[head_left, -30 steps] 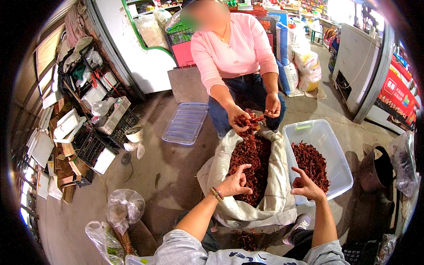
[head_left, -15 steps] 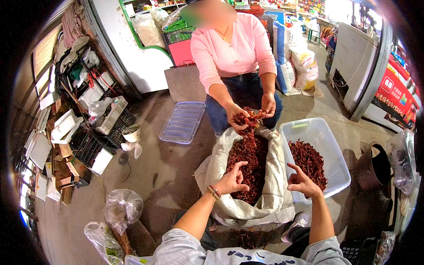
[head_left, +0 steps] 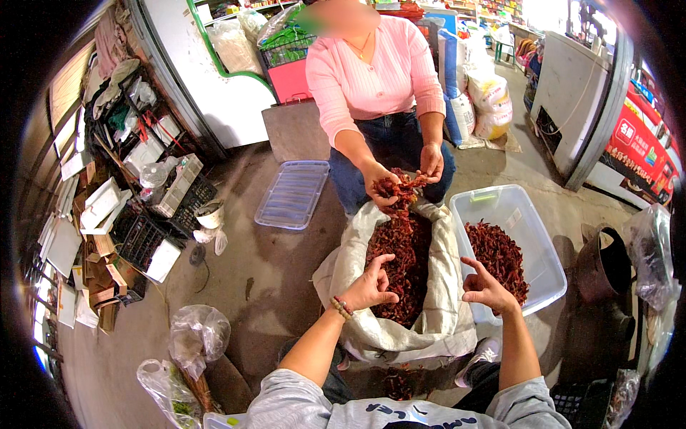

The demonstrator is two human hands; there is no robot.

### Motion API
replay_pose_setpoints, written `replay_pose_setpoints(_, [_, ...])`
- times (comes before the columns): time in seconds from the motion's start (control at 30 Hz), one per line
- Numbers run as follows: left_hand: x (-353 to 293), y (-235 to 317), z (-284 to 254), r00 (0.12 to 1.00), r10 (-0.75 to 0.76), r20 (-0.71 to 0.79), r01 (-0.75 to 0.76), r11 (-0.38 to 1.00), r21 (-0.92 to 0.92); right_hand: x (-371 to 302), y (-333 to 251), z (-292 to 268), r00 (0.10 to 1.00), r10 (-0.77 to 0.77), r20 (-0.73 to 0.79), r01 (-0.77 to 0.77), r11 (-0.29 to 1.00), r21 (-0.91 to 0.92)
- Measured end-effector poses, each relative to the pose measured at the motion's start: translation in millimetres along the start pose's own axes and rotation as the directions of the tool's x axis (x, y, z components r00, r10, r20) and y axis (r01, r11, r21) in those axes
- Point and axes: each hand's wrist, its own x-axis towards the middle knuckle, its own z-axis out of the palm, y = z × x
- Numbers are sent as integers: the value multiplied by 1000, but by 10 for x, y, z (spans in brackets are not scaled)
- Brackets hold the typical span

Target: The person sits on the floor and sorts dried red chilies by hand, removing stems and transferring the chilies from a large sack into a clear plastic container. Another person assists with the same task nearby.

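Note:
Between my knees stands a white woven sack (head_left: 437, 314) with its mouth rolled down, full of dried red chilies (head_left: 397, 275). Over the sack's left part hovers my left hand (head_left: 369, 286), thumb and index finger spread apart, nothing held; a bead bracelet circles its wrist. My right hand (head_left: 491, 289) is held up near the sack's right rim and the clear plastic tub (head_left: 537, 275), its thumb and index finger apart, holding nothing. More dried chilies lie in that tub. Across from me, a co-worker in a pink top (head_left: 386, 71) holds a bunch of chilies (head_left: 400, 191) over the sack's far end.
A clear lid (head_left: 293, 194) lies on the floor left of the co-worker. Plastic bags (head_left: 200, 336) sit at my left, a dark metal vessel (head_left: 604, 268) at my right. Crates (head_left: 187, 193) and boards pile up far left; full sacks (head_left: 491, 107) stand behind.
My left hand has shifted slightly left and down, its fingers still spread. The co-worker's hands still hold chilies, and the whole view has moved slightly.

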Motion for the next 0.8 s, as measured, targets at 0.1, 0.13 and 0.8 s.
replay_pose_setpoints(0.1, [-9, 38, -8, 1000, -15, 4, 15, 1000, -5, 3, -9, 15, 1000, -2, -6, 2, 1000, -10])
replay_pose_setpoints(0.13, [-9, 54, -18, 1000, -21, 5, 21, 1000, -3, 5, -31, 23, 1000, -2, -9, 2, 1000, -17])
replay_pose_setpoints(0.8, [23, 40, 1, 999, -36, 27, 36, 999, 4, 10, -35, 17, 1000, 14, 13, -14, 1000, -13])
